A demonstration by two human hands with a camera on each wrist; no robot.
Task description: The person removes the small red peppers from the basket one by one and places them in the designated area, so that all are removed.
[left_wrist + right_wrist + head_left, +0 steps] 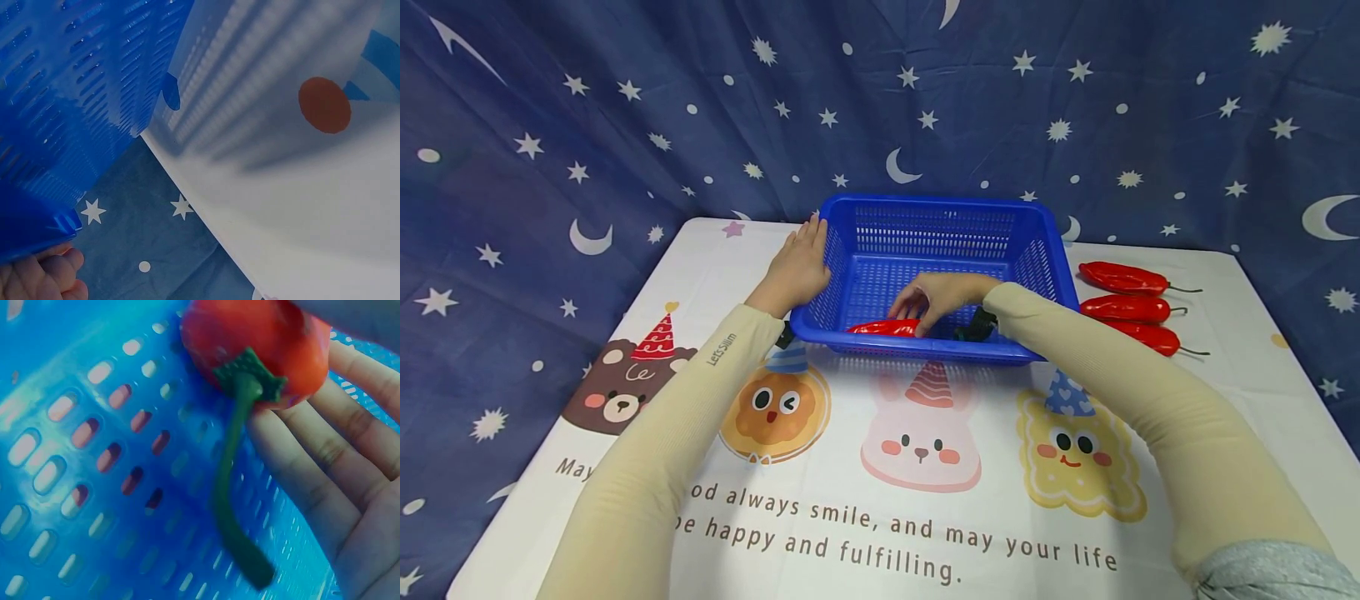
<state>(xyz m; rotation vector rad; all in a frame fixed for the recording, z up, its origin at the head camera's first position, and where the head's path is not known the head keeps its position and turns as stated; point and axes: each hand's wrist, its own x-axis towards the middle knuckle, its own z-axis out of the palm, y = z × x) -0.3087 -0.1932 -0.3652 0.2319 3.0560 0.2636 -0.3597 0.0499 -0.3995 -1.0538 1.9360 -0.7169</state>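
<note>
A blue plastic basket (925,267) with slotted walls stands at the back middle of the table. At its left rim is my left hand (797,265), gripping the edge; in the left wrist view its fingers (47,275) bend up against the rim. Inside the basket, my right hand (936,296) holds a red chili pepper (883,327) between thumb and fingers, close to the near wall. Seen from the right wrist, the pepper's green stem (231,487) points down and the fingers lie behind the red body (269,344).
Three red chili peppers (1127,308) lie in a stack of rows right of the basket, stems pointing right. A white cartoon-printed cloth (820,533) covers the table. Behind hangs a dark blue curtain (647,108) with stars and moons.
</note>
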